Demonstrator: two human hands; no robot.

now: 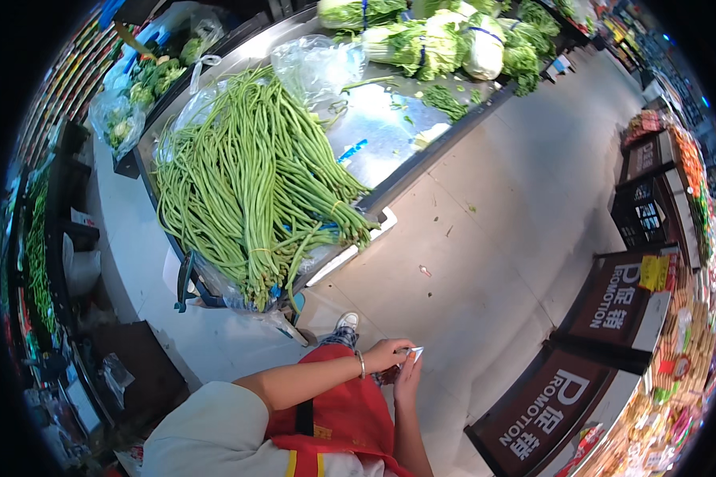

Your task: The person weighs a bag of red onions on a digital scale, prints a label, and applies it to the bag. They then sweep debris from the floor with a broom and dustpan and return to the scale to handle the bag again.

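Observation:
Close in front of a red apron (340, 393), my left hand (388, 356) and my right hand (407, 384) meet. Between their fingers is a small, flat, silvery-white object (418, 352), too small to identify. A bracelet (361, 364) circles my left wrist. Ahead and to the left, a large heap of long green yardlong beans (238, 173) lies on a metal-topped display stand (382, 134). Some bean bundles are tied with thin bands, and their ends hang over the near edge.
Napa cabbages (447, 45) and a clear plastic bag (319, 62) lie farther back on the stand. Bagged broccoli (155, 80) is at the far left. Brown promotion display bins (555, 399) line the right side. Scraps litter the tiled floor (477, 238).

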